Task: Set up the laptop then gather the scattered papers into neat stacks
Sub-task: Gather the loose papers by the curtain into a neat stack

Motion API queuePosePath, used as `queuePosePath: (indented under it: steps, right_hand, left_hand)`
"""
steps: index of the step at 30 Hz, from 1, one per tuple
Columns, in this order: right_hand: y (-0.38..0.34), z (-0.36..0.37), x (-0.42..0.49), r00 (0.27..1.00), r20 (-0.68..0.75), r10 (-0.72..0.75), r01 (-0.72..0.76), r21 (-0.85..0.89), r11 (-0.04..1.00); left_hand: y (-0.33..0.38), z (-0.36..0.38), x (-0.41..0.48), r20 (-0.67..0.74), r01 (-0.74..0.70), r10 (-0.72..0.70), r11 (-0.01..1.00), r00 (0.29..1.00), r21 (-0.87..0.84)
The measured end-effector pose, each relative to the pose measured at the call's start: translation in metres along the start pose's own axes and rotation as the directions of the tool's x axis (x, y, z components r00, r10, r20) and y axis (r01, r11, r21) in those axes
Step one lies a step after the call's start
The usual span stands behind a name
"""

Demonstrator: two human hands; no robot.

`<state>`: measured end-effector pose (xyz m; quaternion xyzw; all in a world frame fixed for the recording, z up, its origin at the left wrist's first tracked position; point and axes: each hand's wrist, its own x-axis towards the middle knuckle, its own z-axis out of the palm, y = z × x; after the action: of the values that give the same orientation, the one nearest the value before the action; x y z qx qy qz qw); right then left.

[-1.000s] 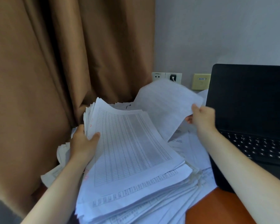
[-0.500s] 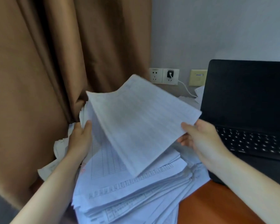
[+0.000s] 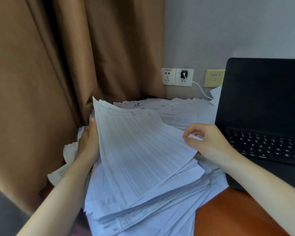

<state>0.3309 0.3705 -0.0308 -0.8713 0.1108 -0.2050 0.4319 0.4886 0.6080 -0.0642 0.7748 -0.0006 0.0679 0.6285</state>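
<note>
A thick, uneven stack of printed papers point(image 3: 143, 198) lies on the desk's left half. My left hand point(image 3: 89, 142) grips the stack's left edge, thumb on top, lifting that side. The top sheet point(image 3: 140, 143), covered in fine table lines, lies across the stack. My right hand point(image 3: 209, 142) pinches that sheet's right edge between thumb and fingers. More loose papers point(image 3: 177, 108) are spread behind the stack toward the wall. The black laptop point(image 3: 262, 103) stands open at the right with a dark screen.
A brown curtain point(image 3: 58, 74) hangs close on the left, touching the papers. Wall sockets point(image 3: 177, 76) hold a plug with a white cable point(image 3: 201, 90) that runs behind the laptop. Bare orange-brown desk point(image 3: 232, 212) shows at the lower right.
My right hand carried a sheet from near the laptop leftward and down onto the stack. The sheet now lies on top. The left hand stayed at the stack's left edge.
</note>
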Motion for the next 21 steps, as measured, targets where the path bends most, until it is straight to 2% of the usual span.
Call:
queuePosePath:
  steps: [2, 3, 6, 8, 12, 13, 15, 17, 19, 20, 21]
  right_hand:
    - [0.005, 0.000, -0.003, 0.994, -0.083, -0.068, 0.068, -0.004, 0.998]
    - [0.005, -0.001, -0.005, 0.993, -0.081, -0.081, 0.082, 0.015, 0.997]
    - [0.006, -0.002, -0.017, 0.995, 0.086, -0.054, 0.046, 0.095, 0.994]
    - [0.003, -0.002, -0.024, 0.977, 0.204, -0.067, 0.050, 0.088, 0.995]
    - [-0.002, -0.003, -0.024, 0.936, 0.349, -0.055, 0.033, 0.069, 0.997]
    - [0.001, -0.002, -0.020, 0.944, 0.327, -0.038, 0.021, 0.055, 0.998]
    - [0.012, -0.002, -0.008, 0.986, 0.166, -0.010, 0.020, -0.057, 0.998]
    - [0.026, -0.005, 0.009, 0.998, 0.026, 0.051, -0.040, -0.325, 0.945]
    - [0.033, -0.009, 0.025, 0.987, 0.024, 0.161, -0.120, -0.562, 0.818]
    - [0.036, -0.011, 0.031, 0.979, 0.024, 0.202, -0.152, -0.578, 0.802]
    - [0.037, -0.011, 0.037, 0.975, 0.018, 0.221, -0.178, -0.533, 0.827]
  left_hand:
    - [-0.001, 0.000, 0.001, 0.000, 0.009, -0.009, 1.000, 1.000, -0.029]
    - [-0.002, 0.000, 0.002, -0.003, 0.017, -0.017, 0.999, 1.000, -0.031]
    - [-0.006, 0.000, 0.000, 0.030, -0.054, 0.052, 0.996, 0.998, 0.066]
    - [-0.009, -0.001, -0.001, 0.042, -0.101, 0.097, 0.986, 0.994, 0.133]
    - [-0.009, -0.001, -0.001, 0.042, -0.122, 0.116, 0.964, 0.992, 0.236]
    - [-0.010, -0.001, 0.000, 0.052, -0.124, 0.115, 0.962, 0.992, 0.243]
    - [-0.011, -0.001, 0.002, 0.063, -0.123, 0.111, 0.962, 0.992, 0.245]
    - [-0.012, -0.001, 0.002, 0.065, -0.118, 0.105, 0.962, 0.992, 0.245]
    - [-0.012, -0.001, 0.002, 0.064, -0.123, 0.111, 0.962, 0.992, 0.245]
    - [-0.013, -0.001, 0.002, 0.064, -0.130, 0.117, 0.961, 0.991, 0.245]
    - [-0.014, -0.001, 0.001, 0.065, -0.136, 0.124, 0.960, 0.990, 0.245]
